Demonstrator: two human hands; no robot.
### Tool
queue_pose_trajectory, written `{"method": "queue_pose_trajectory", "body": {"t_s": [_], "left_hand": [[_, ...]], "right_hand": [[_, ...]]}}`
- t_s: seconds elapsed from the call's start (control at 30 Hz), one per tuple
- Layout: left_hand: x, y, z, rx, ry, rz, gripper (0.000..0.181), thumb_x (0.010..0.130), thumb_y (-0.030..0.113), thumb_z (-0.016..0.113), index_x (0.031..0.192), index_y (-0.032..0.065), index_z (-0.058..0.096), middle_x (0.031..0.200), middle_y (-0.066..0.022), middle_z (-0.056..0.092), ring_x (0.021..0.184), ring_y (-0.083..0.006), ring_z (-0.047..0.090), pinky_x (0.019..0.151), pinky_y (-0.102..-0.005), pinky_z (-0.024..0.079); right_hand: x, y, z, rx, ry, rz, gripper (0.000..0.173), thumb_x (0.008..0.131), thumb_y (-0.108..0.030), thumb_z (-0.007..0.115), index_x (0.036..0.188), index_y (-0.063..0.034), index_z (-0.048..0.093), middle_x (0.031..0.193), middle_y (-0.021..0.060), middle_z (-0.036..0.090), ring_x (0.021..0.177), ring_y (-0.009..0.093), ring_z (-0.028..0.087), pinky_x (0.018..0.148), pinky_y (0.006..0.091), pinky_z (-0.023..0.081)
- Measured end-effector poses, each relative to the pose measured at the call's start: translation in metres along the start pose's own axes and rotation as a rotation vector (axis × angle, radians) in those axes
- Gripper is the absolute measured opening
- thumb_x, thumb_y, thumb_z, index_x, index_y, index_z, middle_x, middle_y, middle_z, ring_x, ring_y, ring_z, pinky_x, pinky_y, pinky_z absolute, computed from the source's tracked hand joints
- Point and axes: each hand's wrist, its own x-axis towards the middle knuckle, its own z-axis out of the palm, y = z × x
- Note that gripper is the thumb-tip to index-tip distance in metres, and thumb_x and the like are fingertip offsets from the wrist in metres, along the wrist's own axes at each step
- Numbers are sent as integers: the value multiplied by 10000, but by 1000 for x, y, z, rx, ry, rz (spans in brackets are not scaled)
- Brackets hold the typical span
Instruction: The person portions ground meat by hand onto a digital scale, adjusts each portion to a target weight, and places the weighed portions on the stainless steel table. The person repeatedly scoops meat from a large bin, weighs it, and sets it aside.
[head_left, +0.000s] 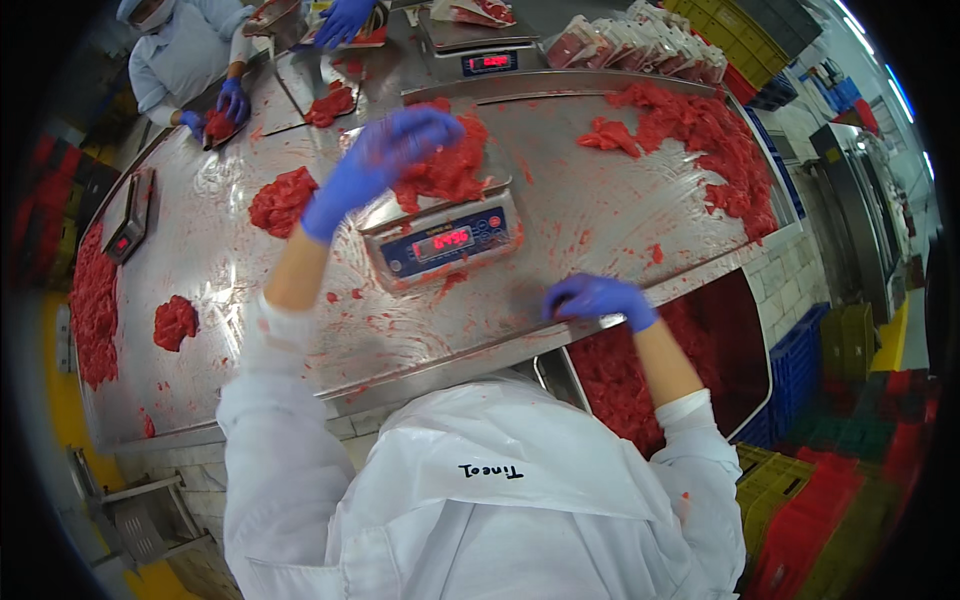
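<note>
My left hand (386, 161), in a blue glove and blurred, hangs over a heap of red raw meat (450, 165) on a digital scale (450, 247). Its fingers reach across the heap; whether they grasp anything is unclear. The scale's red display is lit. Near the front rim of the steel table (420, 315), my right hand (600, 298) rests low with curled fingers, and their undersides are hidden. Below that hand, a deep metal container (742, 360) holds more red meat (619, 375). A separate lump of meat (283, 202) lies to the left of the scale.
A large meat pile (705, 142) lines the table's right side, another (96, 307) the left end. One more scale (129, 217) stands there. Across the table are a co-worker's gloved hands (221, 112), another gloved hand (343, 21), a third scale (480, 45) and several packs (637, 45).
</note>
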Motion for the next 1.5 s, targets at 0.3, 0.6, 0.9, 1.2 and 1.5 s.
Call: {"method": "queue_pose_trajectory", "body": {"t_s": [0.3, 0.6, 0.9, 1.2, 1.5], "left_hand": [[-125, -14, 28, 250, -266, -62, 199, 852, 167, 589, 983, 20, 617, 869, -102, 615, 811, -206, 588, 721, -318, 467], [3, -51, -74, 941, 198, 266, 377, 959, 296, 336, 1240, 82, 468, 1078, -196, 590, 944, -342, 567, 865, -379, 430], [19, -154, -86, 676, -197, 49, 390, 950, 186, 299, 1304, 85, 428, 1309, -158, 449, 1222, -285, 417, 1047, -334, 302], [-152, -102, -54, 392, 435, -197, 360, 831, 179, 597, 1165, 60, 535, 1133, -122, 553, 1053, -246, 530, 895, -346, 416], [-108, -37, -19, 618, 134, 330, 213, 792, 115, 623, 1000, 69, 623, 1048, -108, 593, 969, -305, 562, 845, -384, 440]], "right_hand": [[57, -68, -88, 215, 1037, -503, 382, 823, -191, 630, 1182, -80, 565, 1007, 91, 607, 892, 126, 577, 766, 282, 472], [46, -94, -87, -594, 859, -401, 1066, 581, -344, 811, 1402, -48, 199, 1409, 182, 294, 1312, 302, 283, 1068, 379, 264], [146, -110, -105, -486, 788, -545, 1140, 542, -431, 817, 1408, -59, 176, 1408, 195, 280, 1296, 347, 289, 1081, 382, 244], [-34, 78, -114, -372, 1087, 516, 337, 841, -303, 551, 1000, -19, 640, 858, 161, 662, 807, 236, 655, 734, 368, 508], [31, -57, 80, -235, 415, -265, 148, 694, -99, 570, 813, -18, 603, 780, 112, 581, 756, 265, 554, 718, 363, 455]]}}
